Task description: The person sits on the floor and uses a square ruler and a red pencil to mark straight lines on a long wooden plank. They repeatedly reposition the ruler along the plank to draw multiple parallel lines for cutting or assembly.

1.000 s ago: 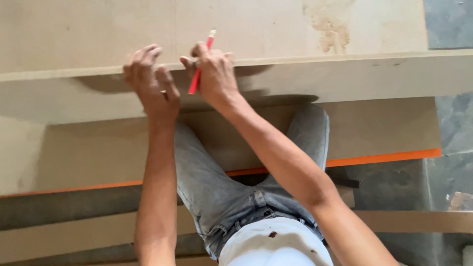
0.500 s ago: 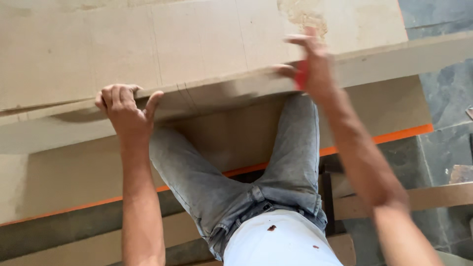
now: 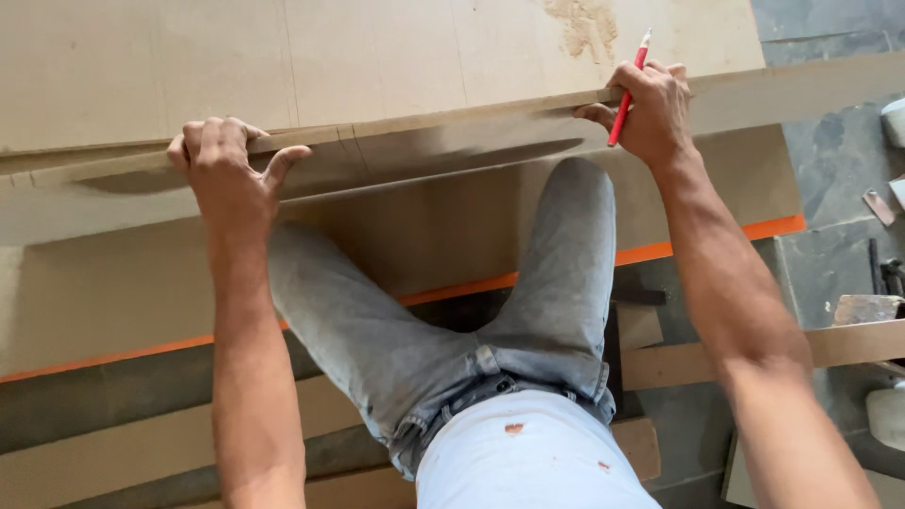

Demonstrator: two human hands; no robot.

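A large tan fibreboard sheet [image 3: 396, 66] lies flat ahead of me, with faint pencil lines across it. A long narrow board strip [image 3: 443, 141] stands on edge along its near side. My left hand [image 3: 226, 170] grips the top edge of that strip at the left. My right hand [image 3: 650, 113] grips the same edge further right and also holds a red pencil [image 3: 627, 90], its tip pointing up. My knees in grey jeans sit below the strip.
A lower board with an orange edge band [image 3: 716, 240] runs under my legs. Wooden offcuts [image 3: 848, 344] and small tools [image 3: 881, 207] lie on the grey floor at the right. A rough brown patch [image 3: 584, 24] marks the sheet's far right.
My hands have spread apart along the strip: the left slid leftward, the right swung out to the right with the pencil. The strip now lies more level.
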